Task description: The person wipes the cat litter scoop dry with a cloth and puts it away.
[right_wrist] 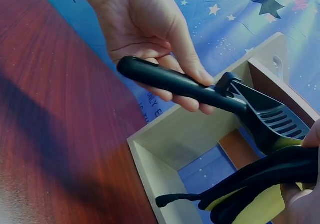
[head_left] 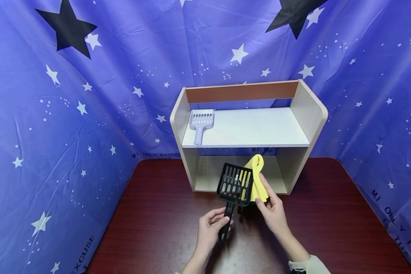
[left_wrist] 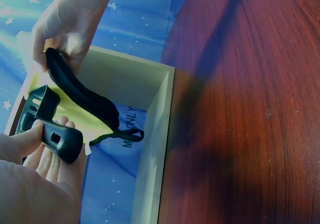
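My left hand (head_left: pixel 209 228) grips the handle of a black slotted litter scoop (head_left: pixel 228 217), its basket pointing up and away. In my right hand (head_left: pixel 274 213) a folded cloth is pinched, yellow (head_left: pixel 258 186) on one face and black (left_wrist: pixel 82 92) on the other. A thin black loop (left_wrist: pixel 131 133) hangs from the cloth's edge. The cloth lies right beside and partly behind the scoop's basket, with yellow showing through the slots. Whether cloth and scoop touch, I cannot tell. Both things are held up in front of the shelf.
A two-level wooden shelf unit (head_left: pixel 244 146) stands at the back of the dark red table (head_left: pixel 157 217). On its upper board, at the left, lies a pale litter scoop (head_left: pixel 201 121). Blue star-patterned curtains (head_left: pixel 123 76) hang around the table.
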